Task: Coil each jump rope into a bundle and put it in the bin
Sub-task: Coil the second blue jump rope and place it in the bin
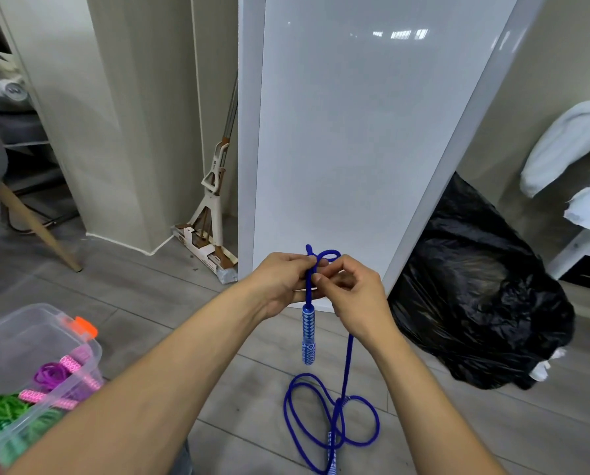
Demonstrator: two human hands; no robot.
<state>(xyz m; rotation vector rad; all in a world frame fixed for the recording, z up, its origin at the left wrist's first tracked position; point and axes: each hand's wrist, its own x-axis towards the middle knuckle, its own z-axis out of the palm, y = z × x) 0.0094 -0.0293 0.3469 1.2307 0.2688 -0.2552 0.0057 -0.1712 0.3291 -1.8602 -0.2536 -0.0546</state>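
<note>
Both hands are raised in front of the white panel, meeting at the upper end of the blue jump rope. Left hand: fingers curled around the cord just above the first handle, which hangs straight down below the hand, clear of the floor. Right hand: thumb and forefinger pinch the cord right beside the left fingertips. A small loop of cord stands up above both hands. I cannot tell whether it is wound round the left fingers or only folded over, because the fingers hide the crossing. From under the right hand the cord drops to the grey plank floor. There the rest lies in loose overlapping loops, with the second handle among them at the bottom edge of the view. The clear plastic bin with its orange latch sits on the floor at lower left, well apart from the blue rope. Inside it are a pink-purple rope bundle and a green rope bundle. A black bag sits on the floor right of the panel. A mop leans in the corner to the panel's left.
</note>
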